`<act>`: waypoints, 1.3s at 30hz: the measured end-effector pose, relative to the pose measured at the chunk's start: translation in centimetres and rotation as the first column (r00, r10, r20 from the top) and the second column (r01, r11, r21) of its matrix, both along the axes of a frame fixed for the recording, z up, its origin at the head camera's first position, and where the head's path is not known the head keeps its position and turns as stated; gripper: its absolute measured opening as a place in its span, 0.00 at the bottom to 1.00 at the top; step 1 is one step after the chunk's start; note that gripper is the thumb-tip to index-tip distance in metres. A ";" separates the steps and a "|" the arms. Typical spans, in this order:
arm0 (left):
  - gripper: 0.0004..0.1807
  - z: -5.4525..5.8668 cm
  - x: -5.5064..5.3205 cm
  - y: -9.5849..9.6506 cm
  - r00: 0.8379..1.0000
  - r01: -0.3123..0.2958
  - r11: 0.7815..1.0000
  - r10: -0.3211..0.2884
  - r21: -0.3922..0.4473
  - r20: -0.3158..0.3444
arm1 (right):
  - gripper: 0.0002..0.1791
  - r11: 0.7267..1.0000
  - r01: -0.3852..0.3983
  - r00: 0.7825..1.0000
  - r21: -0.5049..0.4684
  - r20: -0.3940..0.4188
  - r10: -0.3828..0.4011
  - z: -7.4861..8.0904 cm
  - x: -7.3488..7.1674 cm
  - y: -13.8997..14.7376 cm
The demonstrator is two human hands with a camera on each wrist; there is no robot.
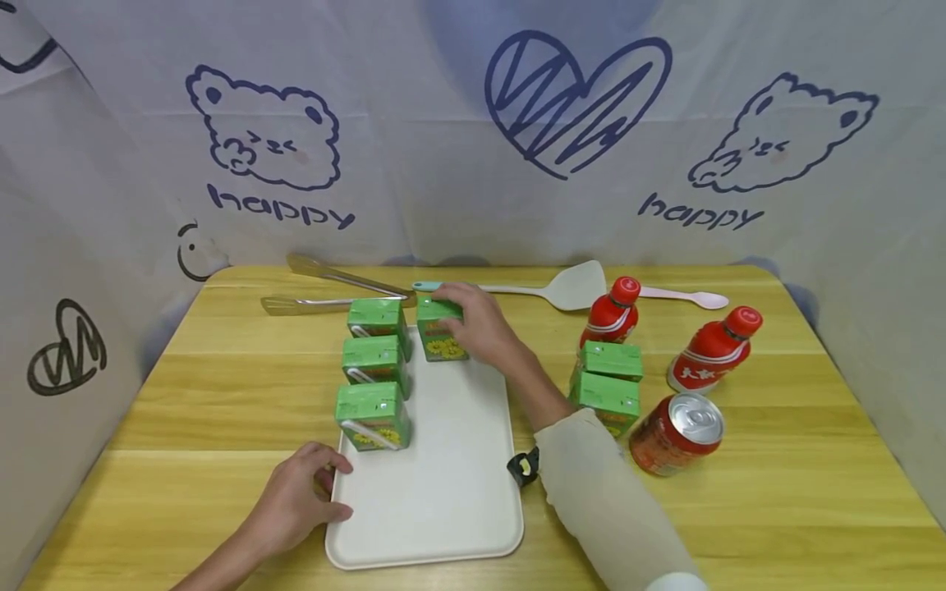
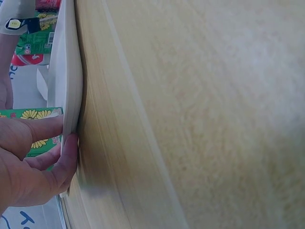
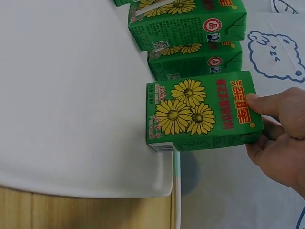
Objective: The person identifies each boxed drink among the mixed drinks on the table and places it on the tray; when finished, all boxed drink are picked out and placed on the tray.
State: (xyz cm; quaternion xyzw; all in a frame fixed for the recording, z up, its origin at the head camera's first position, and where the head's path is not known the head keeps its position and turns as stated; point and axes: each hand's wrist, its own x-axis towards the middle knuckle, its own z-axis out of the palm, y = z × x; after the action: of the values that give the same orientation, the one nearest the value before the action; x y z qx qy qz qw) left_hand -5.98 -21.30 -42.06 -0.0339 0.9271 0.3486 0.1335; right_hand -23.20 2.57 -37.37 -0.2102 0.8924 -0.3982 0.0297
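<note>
My right hand [image 1: 482, 327] grips a green juice box [image 1: 447, 348] with yellow flowers at the far end of the white tray [image 1: 452, 468]. In the right wrist view, thumb and fingers pinch the upper end of that juice box [image 3: 200, 112], whose base is at the tray surface. Three more green juice boxes, the nearest one [image 1: 372, 410] with a straw on its side, stand in a row along the tray's left side. At the near left, my left hand [image 1: 296, 497] holds the tray's rim; in the left wrist view its fingers pinch the edge.
Right of the tray stand two green juice boxes [image 1: 608, 398], two red bottles [image 1: 702, 353] and a red can [image 1: 676, 435]. Metal tongs [image 1: 332, 305], a white spatula [image 1: 576, 287] and a pink spoon [image 1: 687, 296] lie along the back. A printed cloth [image 1: 414, 164] hangs behind the table.
</note>
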 end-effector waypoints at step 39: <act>0.23 -0.1 -0.1 0.0 1.000 -0.007 1.000 0.007 0.001 0.014 | 0.33 0.999 0.030 0.996 0.026 -0.089 -0.028 4.9 7.9 9.8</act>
State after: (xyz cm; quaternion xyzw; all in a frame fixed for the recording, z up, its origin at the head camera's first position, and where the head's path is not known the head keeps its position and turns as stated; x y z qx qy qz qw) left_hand -6.03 -21.28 -42.12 -0.0398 0.9258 0.3492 0.1389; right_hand -15.27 12.42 -32.49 -0.2141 0.9011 -0.3768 -0.0128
